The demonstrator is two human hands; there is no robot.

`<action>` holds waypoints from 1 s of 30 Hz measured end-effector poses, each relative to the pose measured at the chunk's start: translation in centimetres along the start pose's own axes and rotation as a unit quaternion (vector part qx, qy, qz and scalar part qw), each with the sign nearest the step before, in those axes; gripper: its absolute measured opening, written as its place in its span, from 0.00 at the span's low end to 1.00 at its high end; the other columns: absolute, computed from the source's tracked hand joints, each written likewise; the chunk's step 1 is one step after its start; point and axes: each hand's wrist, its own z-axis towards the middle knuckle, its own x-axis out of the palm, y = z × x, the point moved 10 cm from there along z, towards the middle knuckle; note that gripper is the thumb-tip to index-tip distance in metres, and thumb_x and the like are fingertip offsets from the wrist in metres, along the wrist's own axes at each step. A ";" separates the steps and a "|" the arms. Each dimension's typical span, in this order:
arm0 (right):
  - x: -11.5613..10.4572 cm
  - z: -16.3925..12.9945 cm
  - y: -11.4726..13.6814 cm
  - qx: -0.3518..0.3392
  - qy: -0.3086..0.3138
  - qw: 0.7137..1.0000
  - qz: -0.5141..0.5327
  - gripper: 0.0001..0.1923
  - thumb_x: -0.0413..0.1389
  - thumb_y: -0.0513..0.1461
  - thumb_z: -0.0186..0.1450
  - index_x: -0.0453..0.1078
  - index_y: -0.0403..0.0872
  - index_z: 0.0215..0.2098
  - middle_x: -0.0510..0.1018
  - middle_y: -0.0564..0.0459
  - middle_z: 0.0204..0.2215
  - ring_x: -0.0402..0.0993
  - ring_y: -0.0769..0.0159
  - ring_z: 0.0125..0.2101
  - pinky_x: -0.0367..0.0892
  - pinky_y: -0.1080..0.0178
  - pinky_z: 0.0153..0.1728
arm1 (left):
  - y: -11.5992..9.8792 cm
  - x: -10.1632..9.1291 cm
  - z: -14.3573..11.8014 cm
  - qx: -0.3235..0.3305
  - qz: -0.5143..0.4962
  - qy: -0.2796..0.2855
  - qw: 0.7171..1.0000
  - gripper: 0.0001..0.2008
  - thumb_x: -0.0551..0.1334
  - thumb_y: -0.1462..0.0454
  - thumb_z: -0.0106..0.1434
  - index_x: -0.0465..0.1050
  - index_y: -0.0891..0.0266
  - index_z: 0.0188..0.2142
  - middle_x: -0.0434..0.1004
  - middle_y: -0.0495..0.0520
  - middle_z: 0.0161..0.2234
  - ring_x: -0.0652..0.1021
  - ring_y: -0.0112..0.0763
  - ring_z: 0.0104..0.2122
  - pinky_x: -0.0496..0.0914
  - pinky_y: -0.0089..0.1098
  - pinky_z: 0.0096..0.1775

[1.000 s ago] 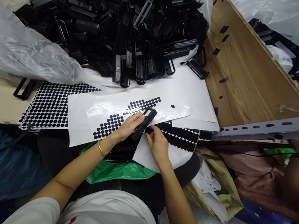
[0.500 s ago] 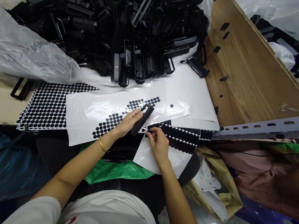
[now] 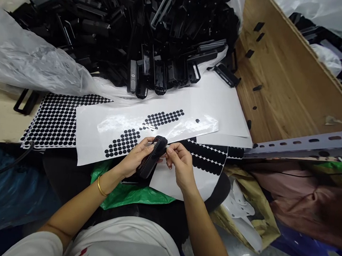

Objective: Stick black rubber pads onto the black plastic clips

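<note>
My left hand (image 3: 135, 158) grips a long black plastic part (image 3: 152, 157), holding it slanted over the table's near edge. My right hand (image 3: 179, 162) is pinched at the part's upper end, fingertips touching it; whether a small black sticker is between the fingers I cannot tell. Under both hands lie white sheets (image 3: 114, 129) carrying rows of round black stickers (image 3: 162, 118). A second sheet with black stickers (image 3: 210, 158) lies just right of my right hand.
A big heap of black plastic parts (image 3: 142, 35) on clear plastic film (image 3: 30, 63) fills the far side. A full sticker sheet (image 3: 56, 119) lies at left. A wooden board (image 3: 284, 81) and a perforated metal rail (image 3: 306, 144) stand at right. A green bag (image 3: 127, 191) lies on my lap.
Both hands drew back toward me with the black part, off the sticker sheet. The part turned steeper, and my right hand rose from the sheet to the part's upper end.
</note>
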 end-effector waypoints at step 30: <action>0.4 0.8 0.0 -0.049 -0.048 0.988 -0.136 0.10 0.54 0.44 0.58 0.62 0.47 0.25 0.64 0.59 0.20 0.60 0.74 0.19 0.58 0.70 0.17 | 0.3 -0.5 -1.1 -0.020 0.021 -0.045 0.999 0.18 0.63 0.55 0.58 0.65 0.58 0.45 0.79 0.52 0.35 0.80 0.35 0.35 0.75 0.37 0.40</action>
